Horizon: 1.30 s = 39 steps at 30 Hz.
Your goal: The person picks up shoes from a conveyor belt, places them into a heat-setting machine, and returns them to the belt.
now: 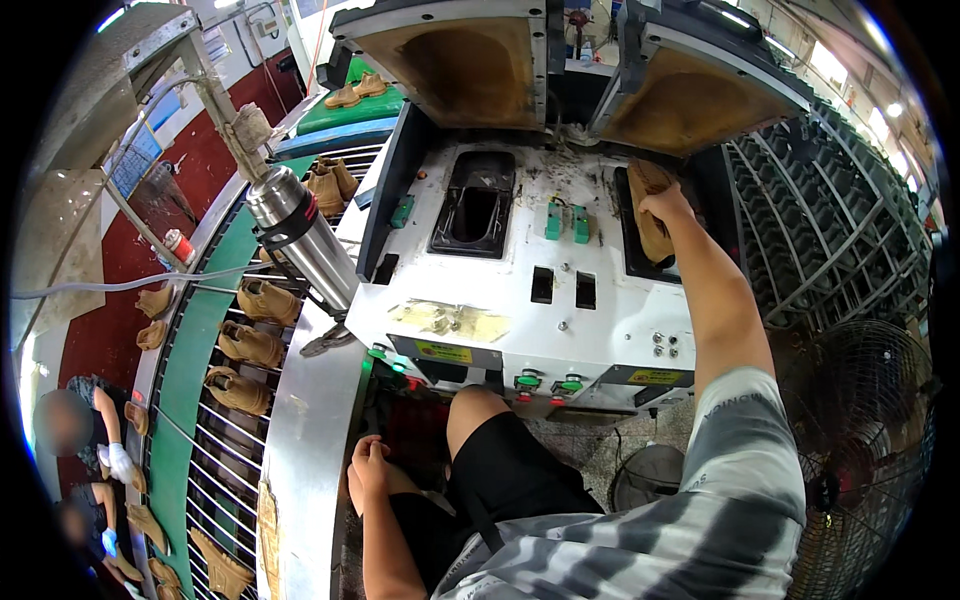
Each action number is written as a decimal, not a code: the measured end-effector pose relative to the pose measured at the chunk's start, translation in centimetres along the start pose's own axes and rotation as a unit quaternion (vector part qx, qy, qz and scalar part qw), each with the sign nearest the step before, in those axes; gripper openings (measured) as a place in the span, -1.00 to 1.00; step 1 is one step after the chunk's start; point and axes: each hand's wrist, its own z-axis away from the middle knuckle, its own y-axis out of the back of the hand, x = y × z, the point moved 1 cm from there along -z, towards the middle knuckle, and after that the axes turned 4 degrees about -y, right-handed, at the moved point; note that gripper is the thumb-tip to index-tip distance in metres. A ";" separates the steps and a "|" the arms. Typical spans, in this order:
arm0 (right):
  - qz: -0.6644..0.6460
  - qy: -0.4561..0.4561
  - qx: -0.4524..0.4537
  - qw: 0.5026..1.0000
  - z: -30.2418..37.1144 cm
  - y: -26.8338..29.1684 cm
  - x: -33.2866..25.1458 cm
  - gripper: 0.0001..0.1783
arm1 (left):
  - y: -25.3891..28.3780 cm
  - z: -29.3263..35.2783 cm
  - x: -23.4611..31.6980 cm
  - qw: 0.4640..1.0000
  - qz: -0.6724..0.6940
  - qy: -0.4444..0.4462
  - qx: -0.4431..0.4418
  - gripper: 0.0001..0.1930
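Note:
At the right station of the white machine [620, 330], my right hand [668, 205] grips a tan shoe [650, 225]. The shoe sits in or just over a black-framed well; the arm and hand cover part of it. My left hand [370, 462] rests low by my knee, its fingers curled in, and I see nothing in them. To the left of the held shoe, a second black well [470, 205] has a dark opening. Two raised lids with worn brown pads, the left lid [455, 75] and the right lid [690, 100], stand over the wells.
A roller conveyor [235, 455] at my left carries several tan boots [250, 343]. A steel thermos [305, 235] stands between it and the machine. Two co-workers, one with a white-gloved hand [122, 465], are beyond. Right: a metal rack [820, 220] and fan [850, 440].

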 end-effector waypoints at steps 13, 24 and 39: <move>0.037 -0.018 -0.001 0.999 3.4 0.1 1.2 0.12 | -1.8 0.7 -0.4 0.998 -0.052 -0.027 -0.018 -0.88; -0.100 0.211 0.131 0.964 6.4 -2.3 9.2 -0.36 | -7.9 2.5 0.5 0.978 -0.167 -0.099 -0.073 -0.80; -0.795 -0.138 -0.150 0.571 21.2 -9.7 38.8 -0.61 | -33.5 6.5 8.4 0.857 -0.149 -0.198 -0.452 -0.82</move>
